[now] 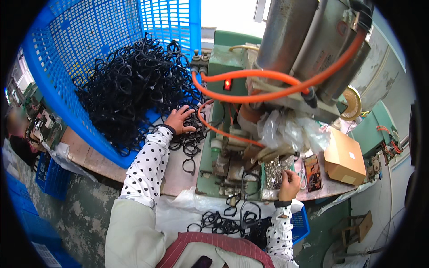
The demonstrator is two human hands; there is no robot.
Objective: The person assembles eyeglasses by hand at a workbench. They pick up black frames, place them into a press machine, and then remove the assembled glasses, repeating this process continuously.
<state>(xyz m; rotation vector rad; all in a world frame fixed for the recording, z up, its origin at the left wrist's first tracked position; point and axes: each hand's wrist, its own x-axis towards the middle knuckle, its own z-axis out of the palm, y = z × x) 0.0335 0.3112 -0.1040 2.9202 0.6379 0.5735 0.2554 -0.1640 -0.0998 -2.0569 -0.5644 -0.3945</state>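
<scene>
My left hand (179,120) lies with fingers spread over black plastic ring-shaped pieces (190,149) that look like spectacle frames. These spill from a large heap (134,85) in a tilted blue basket (80,129). My right hand (290,184) is at the edge of a small green tray of shiny metal parts (274,175), fingertips pinched together; whatever is between them is too small to make out. A green machine (208,156) with orange hoses (250,96) stands between my hands. Black loops (250,212) hang or lie at its front edge.
A phone (313,173) with a lit screen and a cardboard box (344,156) sit right of the tray. Clear plastic (290,129) wraps part of the machine. More black pieces (219,222) lie near my lap, beside a blue basket (300,225). Another person (20,129) is far left.
</scene>
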